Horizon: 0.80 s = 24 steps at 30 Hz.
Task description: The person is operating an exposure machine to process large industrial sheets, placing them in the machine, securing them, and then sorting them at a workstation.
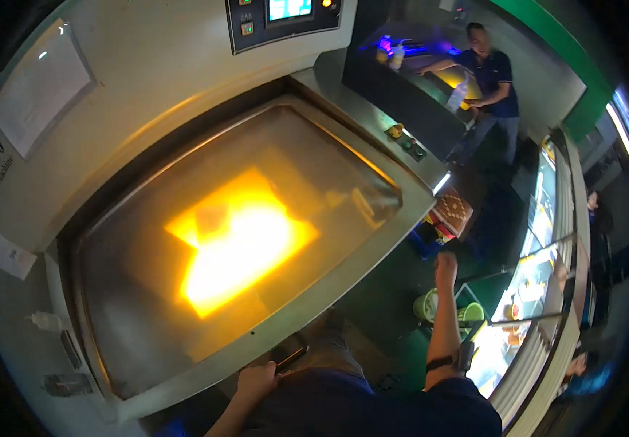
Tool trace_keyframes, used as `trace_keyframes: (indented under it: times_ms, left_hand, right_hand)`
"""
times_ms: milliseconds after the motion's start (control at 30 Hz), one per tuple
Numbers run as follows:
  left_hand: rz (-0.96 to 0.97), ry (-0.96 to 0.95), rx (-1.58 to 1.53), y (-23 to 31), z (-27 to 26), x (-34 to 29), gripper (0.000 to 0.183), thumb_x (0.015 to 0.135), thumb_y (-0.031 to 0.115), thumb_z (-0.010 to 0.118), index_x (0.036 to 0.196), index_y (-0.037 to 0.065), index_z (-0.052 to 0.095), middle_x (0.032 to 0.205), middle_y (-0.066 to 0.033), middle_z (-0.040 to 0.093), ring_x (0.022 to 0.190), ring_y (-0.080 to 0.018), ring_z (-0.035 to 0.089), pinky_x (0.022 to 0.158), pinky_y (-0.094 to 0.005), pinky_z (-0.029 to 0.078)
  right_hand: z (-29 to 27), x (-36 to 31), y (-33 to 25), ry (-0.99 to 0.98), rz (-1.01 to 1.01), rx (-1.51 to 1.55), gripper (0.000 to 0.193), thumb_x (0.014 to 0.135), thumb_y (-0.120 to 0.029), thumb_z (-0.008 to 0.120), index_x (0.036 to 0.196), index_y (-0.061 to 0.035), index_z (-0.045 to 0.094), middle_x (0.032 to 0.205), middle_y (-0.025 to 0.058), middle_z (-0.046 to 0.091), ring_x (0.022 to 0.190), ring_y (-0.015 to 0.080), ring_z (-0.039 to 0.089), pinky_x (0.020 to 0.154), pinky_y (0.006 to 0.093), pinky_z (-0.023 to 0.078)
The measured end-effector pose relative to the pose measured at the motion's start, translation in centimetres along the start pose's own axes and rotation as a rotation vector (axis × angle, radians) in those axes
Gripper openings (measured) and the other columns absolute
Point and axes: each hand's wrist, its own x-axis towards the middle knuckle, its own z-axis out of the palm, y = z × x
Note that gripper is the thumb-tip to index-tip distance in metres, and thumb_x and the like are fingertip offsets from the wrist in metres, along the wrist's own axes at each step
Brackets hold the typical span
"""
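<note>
- Along the front edge of the metal-framed machine bed [300,306], the left hand [258,379] is meeting the near end of a dark bar [294,357], which is lying close to the person's waist, probably placed there as a handle within easy reach.
- That hand's grip is hard to judge: the fingers are merging with the bar's shadow, so I cannot tell whether they are wrapping it or only touching it.
- Out over the floor, the right hand [445,269] is curling into a fist with nothing showing in it; the arm is perhaps serving as balance (a dark wristband [442,362] is circling it).
- On the bed, a yellow glow [245,247] is washing out whatever may be lying beneath it.
- Above, a control panel [285,25] is losing its top to the picture's edge; its placing is presumably giving the operator a clear view.
- Farther off, a co-worker [493,80] is standing near a clear bottle [458,95], the details dim.
</note>
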Motion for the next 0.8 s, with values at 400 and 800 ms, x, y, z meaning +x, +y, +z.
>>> trace_keyframes:
  times_ms: [400,800]
  left_hand:
    - [-0.555,-0.048,-0.305,2.2,7.3,8.3,0.039,0.081,0.035,0.068,0.111,0.010,0.068,0.108,-0.0178,0.067,0.101,-0.0370,0.064,0.088,-0.0477,0.050]
    - [-0.506,0.840,-0.617,3.7,10.4,5.8,0.047,0.077,0.026,0.071,0.116,0.002,0.060,0.113,-0.0181,0.060,0.111,-0.0360,0.054,0.097,-0.0446,0.044]
  right_hand:
    - [21.9,32.9,-6.2,-0.224,-0.350,-0.942,0.048,0.081,-0.028,0.059,0.123,-0.0047,0.057,0.102,0.0230,0.066,0.096,0.0366,0.065,0.082,0.0464,0.052]
    - [18.6,49.5,3.3,-0.379,-0.426,-1.040,0.052,0.091,-0.046,0.054,0.118,-0.0014,0.060,0.107,0.0229,0.064,0.101,0.0368,0.061,0.085,0.0430,0.050]
